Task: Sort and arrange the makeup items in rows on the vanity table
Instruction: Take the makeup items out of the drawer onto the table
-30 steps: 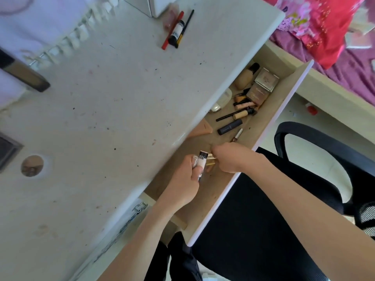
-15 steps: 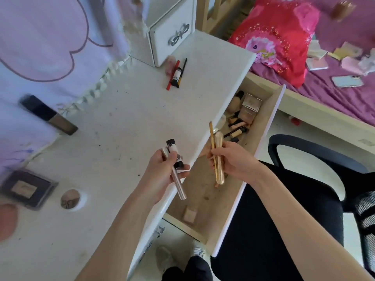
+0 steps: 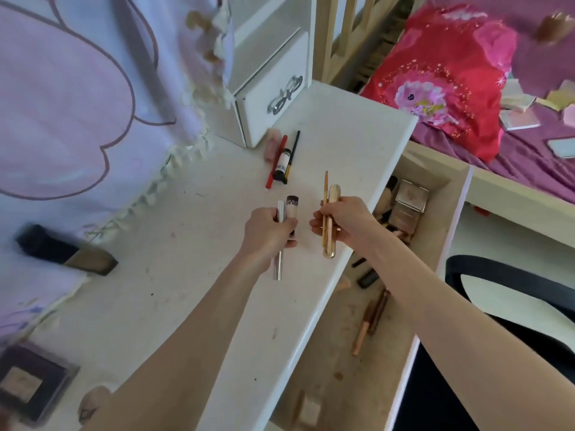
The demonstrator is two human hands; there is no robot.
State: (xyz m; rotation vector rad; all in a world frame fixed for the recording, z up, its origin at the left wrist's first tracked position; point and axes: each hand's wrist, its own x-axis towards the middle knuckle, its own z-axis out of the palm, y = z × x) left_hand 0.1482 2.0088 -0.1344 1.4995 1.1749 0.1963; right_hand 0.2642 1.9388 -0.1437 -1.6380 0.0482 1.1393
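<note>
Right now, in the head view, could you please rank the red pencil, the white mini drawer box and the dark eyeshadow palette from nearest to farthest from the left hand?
1. Red pencil, just beyond the left hand.
2. White mini drawer box, at the tabletop's back.
3. Dark eyeshadow palette, far left near corner.

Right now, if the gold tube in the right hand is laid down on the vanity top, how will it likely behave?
The gold tube looks rigid, rounded and glossy, so it may roll on the flat vanity top and could feel slippery. The right hand holds it together with a thin gold stick, so it is probably light.
</note>
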